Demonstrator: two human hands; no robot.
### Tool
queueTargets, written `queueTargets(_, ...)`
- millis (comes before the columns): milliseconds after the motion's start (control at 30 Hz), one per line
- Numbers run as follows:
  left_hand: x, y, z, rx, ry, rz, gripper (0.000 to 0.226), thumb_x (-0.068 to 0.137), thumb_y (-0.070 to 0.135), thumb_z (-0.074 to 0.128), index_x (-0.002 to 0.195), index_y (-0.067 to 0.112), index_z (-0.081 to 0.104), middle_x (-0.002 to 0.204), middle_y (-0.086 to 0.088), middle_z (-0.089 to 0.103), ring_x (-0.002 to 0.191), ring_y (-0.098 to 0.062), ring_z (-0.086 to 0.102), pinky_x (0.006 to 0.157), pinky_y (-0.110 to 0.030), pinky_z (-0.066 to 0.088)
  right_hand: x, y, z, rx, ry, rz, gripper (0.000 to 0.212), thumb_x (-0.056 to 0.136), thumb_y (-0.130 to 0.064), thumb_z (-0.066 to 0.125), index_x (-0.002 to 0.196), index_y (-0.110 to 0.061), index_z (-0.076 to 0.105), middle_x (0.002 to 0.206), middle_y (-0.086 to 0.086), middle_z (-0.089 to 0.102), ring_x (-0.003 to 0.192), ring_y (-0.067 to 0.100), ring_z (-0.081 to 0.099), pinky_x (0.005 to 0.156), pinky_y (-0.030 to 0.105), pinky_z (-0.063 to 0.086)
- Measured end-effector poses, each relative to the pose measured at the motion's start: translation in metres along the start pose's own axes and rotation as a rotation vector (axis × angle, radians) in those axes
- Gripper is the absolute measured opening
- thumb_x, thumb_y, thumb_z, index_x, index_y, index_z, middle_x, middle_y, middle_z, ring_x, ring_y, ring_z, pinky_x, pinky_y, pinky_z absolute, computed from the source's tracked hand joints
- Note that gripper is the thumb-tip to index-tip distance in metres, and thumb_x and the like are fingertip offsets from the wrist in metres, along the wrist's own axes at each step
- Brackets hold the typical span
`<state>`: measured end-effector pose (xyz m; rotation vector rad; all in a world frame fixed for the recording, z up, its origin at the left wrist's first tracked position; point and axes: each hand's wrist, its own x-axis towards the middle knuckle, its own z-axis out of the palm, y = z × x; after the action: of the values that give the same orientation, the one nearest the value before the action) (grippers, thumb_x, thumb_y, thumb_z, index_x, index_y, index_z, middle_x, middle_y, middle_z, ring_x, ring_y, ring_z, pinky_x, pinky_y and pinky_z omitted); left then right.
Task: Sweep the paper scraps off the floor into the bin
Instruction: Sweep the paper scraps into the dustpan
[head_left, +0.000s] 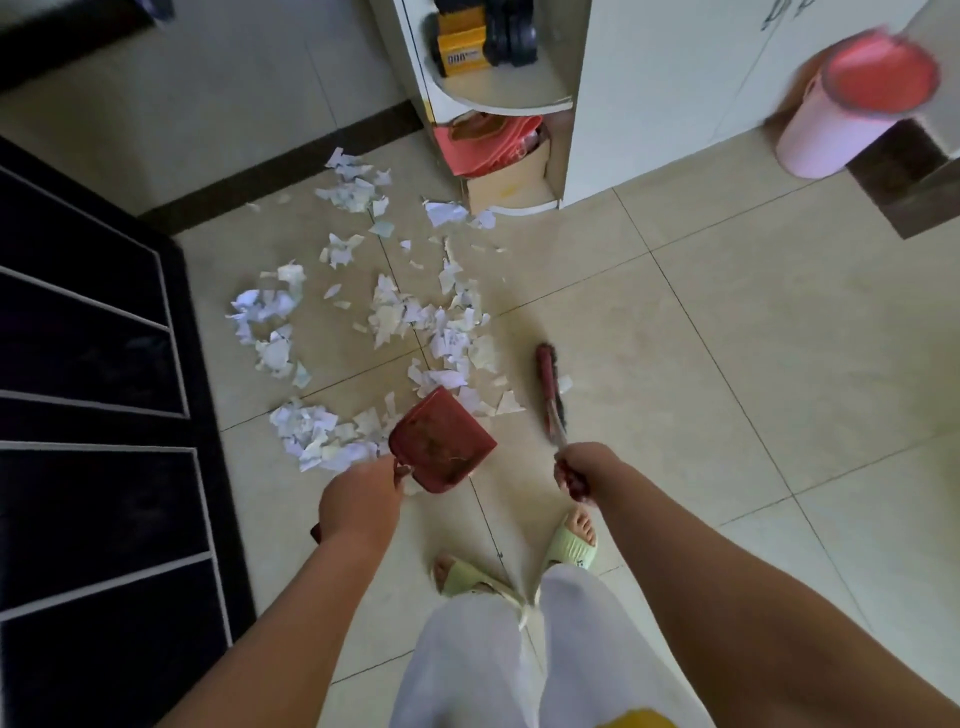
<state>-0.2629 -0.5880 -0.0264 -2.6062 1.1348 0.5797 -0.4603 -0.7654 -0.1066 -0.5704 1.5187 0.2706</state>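
Scraps of paper: white, pale blue and cream, torn to uneven pieces, some crumpled. Spread over the beige tile floor in several heaps, from near the far wall down to the dustpan. One heap just left of the dustpan, another cluster touching its far edge, a loose ring further left beside the black mat.

Dustpan dark red, dirty inside, tilted, open edge toward the scraps. Left hand with grip closed around its handle. Right hand with grip clamped on the handle of a red brush; brush head far from the hand, pointing away, one small scrap beside it.

Pink bin far right, blurred, well apart from the scraps, standing by a white cabinet. Open shelves of the cabinet far centre, with yellow and red things inside.

Near bottom: two feet in green slippers, pale trousers.
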Motion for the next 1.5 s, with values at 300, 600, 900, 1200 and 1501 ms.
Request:
queueTargets(300, 0.023, -0.026, -0.004, -0.093, 0.03, -0.095, 0.02, 0.097, 0.03, 0.049, 0.105, 0.022, 0.066, 0.093, -0.003, 0.07, 0.086, -0.026, 0.067, 0.061, -0.029, 0.039, -0.005, -0.045, 0.04, -0.203, -0.053, -0.017, 0.038, 0.097, -0.01, 0.04, 0.059, -0.012, 0.038, 0.04, 0.003, 0.037, 0.025, 0.012, 0.03, 0.034, 0.009, 0.021)
queueTargets(600, 0.05, -0.077, -0.012, -0.183, 0.038, -0.141, 0.019, 0.097, 0.034, 0.052, 0.106, 0.023, 0.064, 0.093, -0.001, 0.069, 0.084, -0.024, 0.066, 0.059, -0.027, 0.036, 0.017, -0.066, 0.104, 0.008, 0.041, -0.017, 0.016, 0.094, 0.003, 0.036, 0.081, -0.002, 0.043, 0.058, 0.009, 0.039, 0.026, 0.013, 0.04, 0.031, 0.013, 0.033)
queueTargets(900, 0.085, -0.13, -0.029, -0.211, 0.014, -0.163, 0.018, 0.097, 0.031, 0.05, 0.095, 0.018, 0.063, 0.093, -0.001, 0.069, 0.084, -0.025, 0.064, 0.06, -0.028, 0.036, 0.006, -0.129, 0.198, 0.068, -0.219, 0.022, 0.027, 0.098, -0.004, 0.034, 0.073, -0.006, 0.04, 0.044, 0.004, 0.042, 0.022, 0.007, 0.038, 0.025, 0.011, 0.032)
queueTargets(1200, 0.121, -0.138, -0.045, -0.248, 0.011, -0.188, 0.017, 0.098, 0.025, 0.049, 0.097, 0.015, 0.063, 0.091, -0.007, 0.069, 0.083, -0.029, 0.065, 0.059, -0.028, 0.039, 0.022, -0.185, 0.172, -0.147, 0.058, -0.061, 0.028, 0.096, -0.003, 0.038, 0.069, -0.009, 0.041, 0.057, 0.005, 0.041, 0.028, 0.012, 0.036, 0.035, 0.015, 0.025)
queueTargets(1501, 0.153, -0.128, -0.059, -0.311, 0.026, -0.336, 0.017, 0.096, 0.027, 0.052, 0.099, 0.018, 0.066, 0.084, -0.002, 0.069, 0.076, -0.024, 0.064, 0.058, -0.027, 0.038, 0.066, -0.273, 0.192, -0.241, 0.066, -0.143, 0.021, 0.096, 0.0, 0.038, 0.078, -0.009, 0.045, 0.067, 0.004, 0.044, 0.05, 0.011, 0.044, 0.029, 0.011, 0.037)
